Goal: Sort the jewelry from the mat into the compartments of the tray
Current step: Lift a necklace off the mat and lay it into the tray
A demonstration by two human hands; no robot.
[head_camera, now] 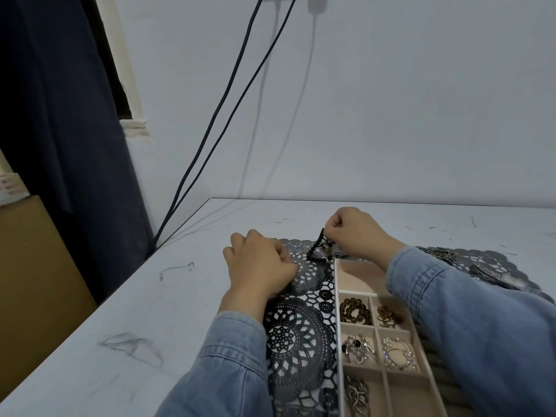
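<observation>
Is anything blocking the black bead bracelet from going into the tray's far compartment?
Nothing visible does. The black bead bracelet hangs from the right hand just past the tray, beside its bare far compartment; only the right sleeve crosses that compartment's right side.

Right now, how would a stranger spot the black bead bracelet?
Find the pink tray on the lace mat. Beyond its far left corner, the right hand pinches a bead bracelet. Its beads are black; the tray's beaded bracelets are brown.
</observation>
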